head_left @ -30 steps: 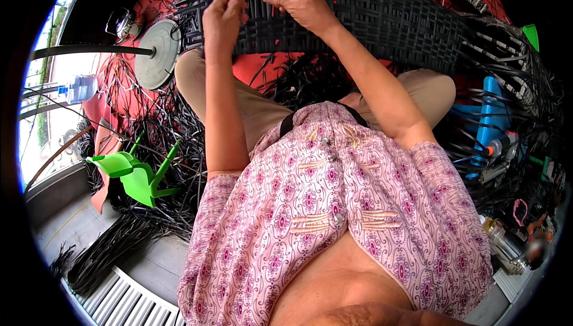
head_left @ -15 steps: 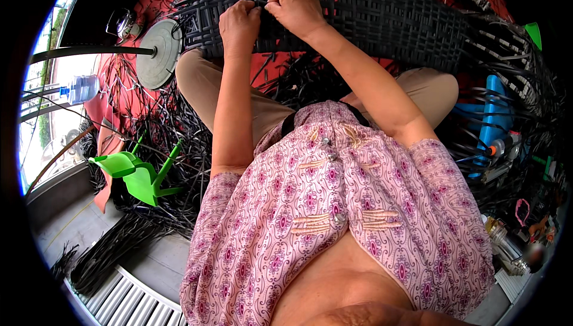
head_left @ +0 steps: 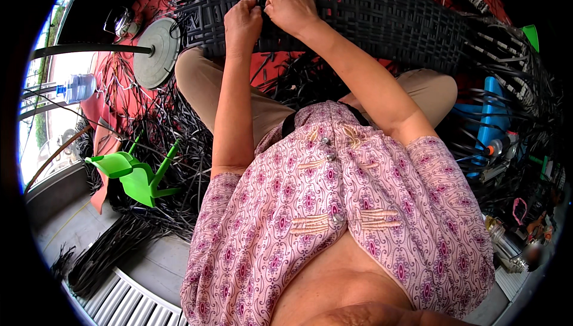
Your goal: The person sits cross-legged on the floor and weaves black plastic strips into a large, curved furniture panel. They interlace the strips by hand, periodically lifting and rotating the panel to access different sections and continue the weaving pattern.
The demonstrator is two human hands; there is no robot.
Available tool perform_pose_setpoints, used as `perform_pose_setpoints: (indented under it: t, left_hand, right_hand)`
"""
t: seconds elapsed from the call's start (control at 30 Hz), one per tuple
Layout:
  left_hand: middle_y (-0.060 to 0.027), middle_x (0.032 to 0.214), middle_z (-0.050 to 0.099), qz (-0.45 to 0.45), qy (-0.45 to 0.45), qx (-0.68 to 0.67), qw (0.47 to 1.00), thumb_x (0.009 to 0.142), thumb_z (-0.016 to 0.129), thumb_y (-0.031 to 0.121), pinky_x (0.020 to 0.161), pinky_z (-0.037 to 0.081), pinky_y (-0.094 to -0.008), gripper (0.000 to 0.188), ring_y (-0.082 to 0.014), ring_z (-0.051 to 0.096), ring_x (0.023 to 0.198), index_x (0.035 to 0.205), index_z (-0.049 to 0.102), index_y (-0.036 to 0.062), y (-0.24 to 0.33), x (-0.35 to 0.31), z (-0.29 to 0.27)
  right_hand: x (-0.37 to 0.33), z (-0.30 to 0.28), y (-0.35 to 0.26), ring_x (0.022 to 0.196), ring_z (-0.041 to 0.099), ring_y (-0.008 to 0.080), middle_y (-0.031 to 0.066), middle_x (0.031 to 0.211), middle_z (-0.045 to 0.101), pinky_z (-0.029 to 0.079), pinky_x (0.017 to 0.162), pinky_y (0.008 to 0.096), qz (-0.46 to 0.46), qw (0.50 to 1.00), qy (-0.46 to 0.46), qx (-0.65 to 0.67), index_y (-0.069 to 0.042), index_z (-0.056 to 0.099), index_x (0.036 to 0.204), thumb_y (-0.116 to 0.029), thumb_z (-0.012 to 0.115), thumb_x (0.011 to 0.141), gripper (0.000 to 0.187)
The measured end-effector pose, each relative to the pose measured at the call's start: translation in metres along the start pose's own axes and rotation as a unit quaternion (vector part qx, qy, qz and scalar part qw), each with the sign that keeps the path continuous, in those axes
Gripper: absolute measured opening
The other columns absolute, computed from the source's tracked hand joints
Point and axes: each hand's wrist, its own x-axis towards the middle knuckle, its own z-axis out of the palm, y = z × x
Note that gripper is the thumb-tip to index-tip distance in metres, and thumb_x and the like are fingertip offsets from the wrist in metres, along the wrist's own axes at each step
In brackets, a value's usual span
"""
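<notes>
A long, curved black woven panel (head_left: 370, 24) of flat plastic strips lies across in front of my knees. Over its upper left part, my left hand (head_left: 243, 21) is closed, fingertips pinched and turned toward the other hand. Close beside it, my right hand (head_left: 292, 11) is also closed, bent down at the wrist, with thumb and fingers together. The two sets of fingertips almost meet, seemingly on a thin black strip of the weave. That strip is mostly hidden by the fingers and hard to make out against the dark panel.
Loose black strips (head_left: 179, 117) lie in tangles around my legs on red sheeting (head_left: 155, 0). To the left are a grey round disc (head_left: 156, 54) with a pole and a bright green plastic piece (head_left: 137, 183). A blue plastic piece (head_left: 492, 111) and a bottle (head_left: 507, 144) are at right.
My left hand has shifted slightly right, and my right hand a little left and up. Both stay closed over the same part of the panel.
</notes>
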Motion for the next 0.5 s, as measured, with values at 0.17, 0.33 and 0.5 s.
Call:
perform_pose_setpoints:
  t: [0.17,0.33,0.5]
  left_hand:
    - [-0.0222,0.097,0.073,0.042,-0.050,0.021,0.998,0.088,0.064,0.020,0.083,0.054,-0.0428,0.029,-0.0370,0.069,0.091,0.107,0.073,0.0007,-0.011,0.007,-0.006]
    - [-0.0166,0.087,0.073,-0.039,-0.177,-0.066,0.981,0.087,0.069,0.023,0.070,0.057,-0.0375,0.025,-0.0244,0.072,0.079,0.097,0.073,-0.0004,-0.013,0.021,-0.027]
    - [-0.0021,0.082,0.069,-0.105,-0.143,-0.243,0.954,0.089,0.071,0.019,0.064,0.054,-0.0257,0.019,-0.0099,0.063,0.074,0.093,0.072,0.0003,-0.033,0.013,-0.047]
  right_hand:
    - [0.007,0.007,0.004,0.080,0.073,0.0359,0.0173,0.080,0.073,0.059,0.075,0.0464,-0.009,1.000,-0.002,0.012,-0.009,0.078,0.081,-0.023,0.072,0.079,0.015]
    - [0.002,0.006,0.005,0.083,0.073,0.0342,0.0149,0.085,0.074,0.059,0.077,0.0453,-0.049,0.999,0.005,0.006,-0.009,0.078,0.086,-0.024,0.074,0.081,0.016]
    - [-0.006,-0.004,-0.004,0.086,0.071,0.0299,0.0096,0.096,0.072,0.057,0.078,0.0413,-0.108,0.983,0.128,0.070,-0.010,0.075,0.099,-0.024,0.075,0.084,0.021]
